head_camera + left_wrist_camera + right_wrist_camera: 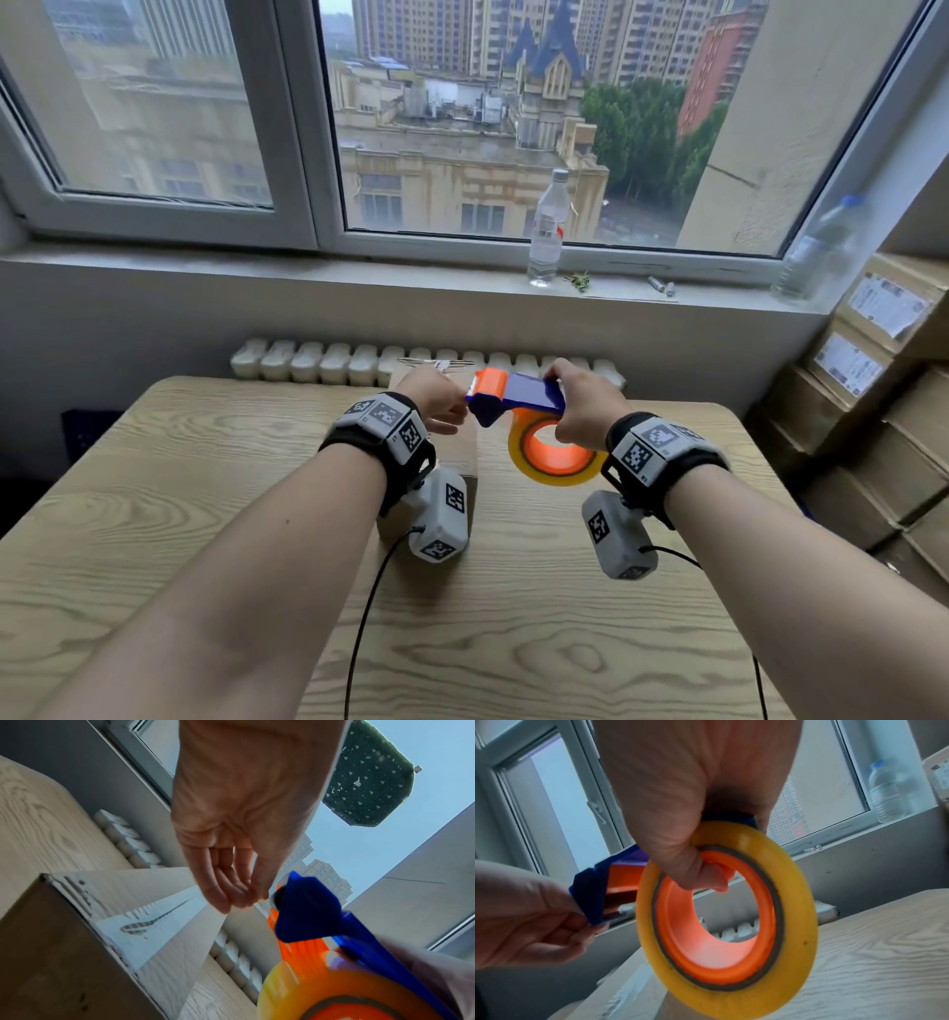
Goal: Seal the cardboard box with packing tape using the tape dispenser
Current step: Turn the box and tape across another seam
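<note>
Pale wood-grain desk (pixel 154 514) under a wide grey-framed window (pixel 287 128), white radiator (pixel 328 362) behind. Brown cardboard box (pixel 51 953) on the desk, mostly hidden below the left wrist. Blue and orange plastic tape dispenser (pixel 513 398) with its yellow tape roll (pixel 731 923) held above the desk, just right of the box. Right hand (pixel 585 406) clenched around the dispenser, thumb through the roll's core. Left hand (pixel 436 401) at the dispenser's front end, fingertips (pixel 231 898) pinched together there; tape between them not discernible.
</note>
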Available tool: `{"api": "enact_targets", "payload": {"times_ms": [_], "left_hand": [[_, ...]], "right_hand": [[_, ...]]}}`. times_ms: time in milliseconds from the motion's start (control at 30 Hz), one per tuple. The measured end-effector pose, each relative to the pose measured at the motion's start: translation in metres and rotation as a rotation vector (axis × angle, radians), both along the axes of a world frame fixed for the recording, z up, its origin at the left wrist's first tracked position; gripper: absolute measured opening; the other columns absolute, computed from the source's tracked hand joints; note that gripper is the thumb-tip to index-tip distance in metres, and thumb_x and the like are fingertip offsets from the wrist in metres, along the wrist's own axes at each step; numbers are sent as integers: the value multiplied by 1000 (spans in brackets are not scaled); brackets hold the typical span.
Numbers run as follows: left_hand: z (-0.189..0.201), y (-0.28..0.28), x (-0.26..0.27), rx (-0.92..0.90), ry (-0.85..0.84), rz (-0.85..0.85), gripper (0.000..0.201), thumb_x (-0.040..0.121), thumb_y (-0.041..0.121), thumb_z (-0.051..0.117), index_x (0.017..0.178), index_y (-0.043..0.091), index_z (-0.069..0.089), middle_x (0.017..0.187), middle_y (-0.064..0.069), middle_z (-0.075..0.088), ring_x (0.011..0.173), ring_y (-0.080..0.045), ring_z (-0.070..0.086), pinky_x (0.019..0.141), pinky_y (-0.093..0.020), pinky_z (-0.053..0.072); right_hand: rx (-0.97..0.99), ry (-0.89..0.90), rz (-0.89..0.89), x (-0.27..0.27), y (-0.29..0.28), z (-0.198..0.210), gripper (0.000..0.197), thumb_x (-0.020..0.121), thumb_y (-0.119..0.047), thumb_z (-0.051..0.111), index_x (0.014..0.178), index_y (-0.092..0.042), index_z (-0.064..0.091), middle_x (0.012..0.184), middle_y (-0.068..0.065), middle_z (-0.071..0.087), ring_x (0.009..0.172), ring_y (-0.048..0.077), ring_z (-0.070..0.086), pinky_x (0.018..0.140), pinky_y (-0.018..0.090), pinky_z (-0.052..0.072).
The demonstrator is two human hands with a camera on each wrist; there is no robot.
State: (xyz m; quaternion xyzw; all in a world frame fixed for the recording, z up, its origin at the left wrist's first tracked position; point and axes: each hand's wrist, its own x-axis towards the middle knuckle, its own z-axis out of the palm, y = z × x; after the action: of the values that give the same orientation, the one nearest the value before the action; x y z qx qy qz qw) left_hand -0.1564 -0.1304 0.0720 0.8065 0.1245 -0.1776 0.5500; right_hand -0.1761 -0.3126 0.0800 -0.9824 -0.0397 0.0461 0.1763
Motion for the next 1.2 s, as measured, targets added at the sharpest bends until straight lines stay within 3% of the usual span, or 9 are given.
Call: {"api": "enact_targets", "payload": {"times_ms": [200,300,367,533,667,833,967,1067,1200], "left_hand": [[3,20,-6,-53,-35,47,35,93,0,54,62,10,41,61,-8,45,52,-15,40,36,-13,41],[3,31,-8,-74,-52,87,37,93,-2,53,60,10,39,60,-8,42,50,-15,38,37,-13,37],[1,40,-8,-43,-77,119,35,90,-2,56,60,9,43,60,-9,47,50,-15,43,40,-15,44],[-9,64,-13,-14,-76,171,26,89,1,61,65,6,51,61,-8,52,50,-14,49,42,-16,50],[-21,95,-21,-19,-37,220,26,91,6,63,66,5,54,62,-7,51,50,-13,47,41,-13,48],[-49,119,-30,27,55,278,22,90,11,66,70,5,59,63,-7,55,54,-16,50,58,-24,52],[-64,117,-34,-12,113,278,25,91,17,64,70,9,52,64,-5,48,54,-15,47,58,-26,48],[-69,121,-34,45,99,288,27,89,26,66,72,11,53,71,-5,52,65,-18,52,63,-28,48],[-77,127,-31,97,100,260,29,86,36,68,96,10,60,74,-2,56,83,-21,60,84,-36,51]], "right_hand": [[-19,-74,33,0,14,4,53,71,-5,63,119,-22,49,100,3,49,101,27,52,77,29,39],[-11,-76,69,1,25,8,59,69,-10,65,123,-29,50,100,3,50,102,28,54,86,33,44],[10,-84,80,2,32,11,64,67,-12,67,124,-34,51,104,3,54,103,27,55,89,34,47],[27,-52,171,3,46,21,75,67,-5,69,134,-34,50,102,-5,54,94,17,52,77,24,39],[-59,-23,213,3,48,19,78,67,-2,69,136,-34,49,114,-1,61,95,16,51,77,23,38],[-189,-19,279,4,56,11,77,64,-9,69,133,-38,51,113,-1,62,108,24,54,78,26,40],[-226,19,340,1,68,4,70,67,-21,72,132,-37,52,111,0,61,106,22,54,81,27,42],[-231,9,350,3,77,3,68,67,-29,74,131,-39,52,98,-2,57,97,20,52,77,26,37],[-242,21,380,4,87,5,68,68,-32,74,132,-41,52,101,-2,63,97,20,54,80,29,42]]}}
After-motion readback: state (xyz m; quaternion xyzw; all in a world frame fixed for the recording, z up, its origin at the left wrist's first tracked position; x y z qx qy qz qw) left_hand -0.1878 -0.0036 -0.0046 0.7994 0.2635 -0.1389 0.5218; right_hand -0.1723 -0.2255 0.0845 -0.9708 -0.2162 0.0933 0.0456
